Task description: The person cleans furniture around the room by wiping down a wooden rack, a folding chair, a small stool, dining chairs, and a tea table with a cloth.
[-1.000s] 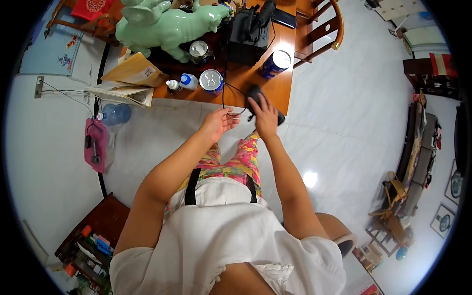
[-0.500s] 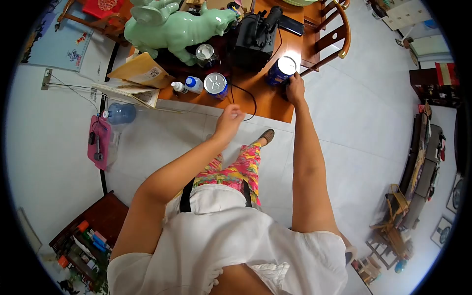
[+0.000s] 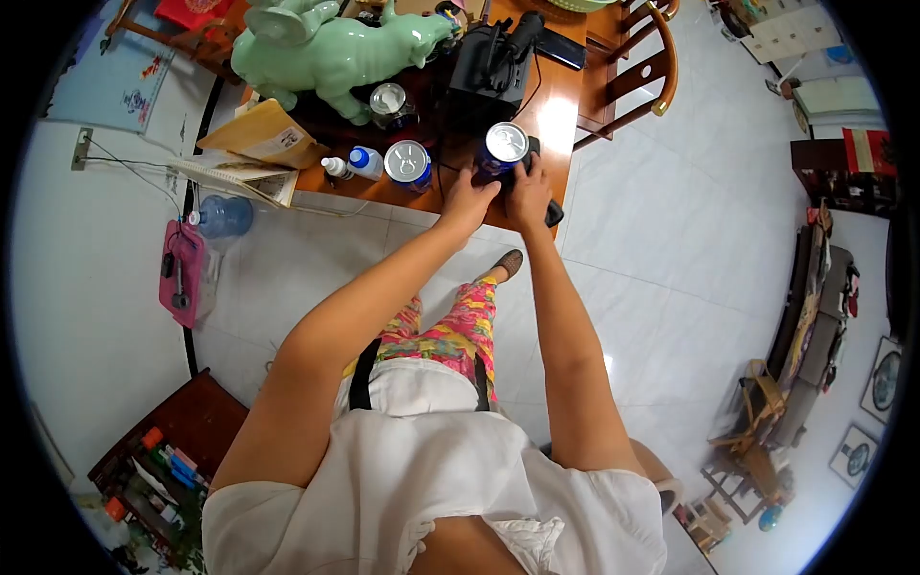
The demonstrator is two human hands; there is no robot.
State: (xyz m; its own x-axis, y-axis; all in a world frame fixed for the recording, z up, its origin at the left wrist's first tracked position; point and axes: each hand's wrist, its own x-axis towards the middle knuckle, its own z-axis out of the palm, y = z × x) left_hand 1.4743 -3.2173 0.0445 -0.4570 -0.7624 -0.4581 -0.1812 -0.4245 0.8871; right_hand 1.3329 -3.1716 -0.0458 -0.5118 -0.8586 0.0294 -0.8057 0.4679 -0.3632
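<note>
A blue can with a silver lid [image 3: 506, 142] stands near the table's front edge, between my two hands. My left hand [image 3: 467, 205] closes on its lower left side, fingers at the can. My right hand [image 3: 529, 196] is wrapped around a black handheld object [image 3: 554, 213], which shows above the fingers and below the palm; its kind is hidden by the hand. To the left stands a second blue can [image 3: 408, 165], beside a blue-capped bottle [image 3: 365, 161] and a small white bottle [image 3: 335, 168].
Behind the cans are a glass jar [image 3: 391, 105], a green animal statue [image 3: 335, 57] and a black device [image 3: 487, 86]. A phone [image 3: 562, 48] lies at the table's right edge near a wooden chair [image 3: 644, 77]. Papers and a yellow envelope [image 3: 264, 134] stand at left.
The right-hand can has come left and nearer, my right hand with it, and the black object shows more. My left hand has moved forward and right, up to this can.
</note>
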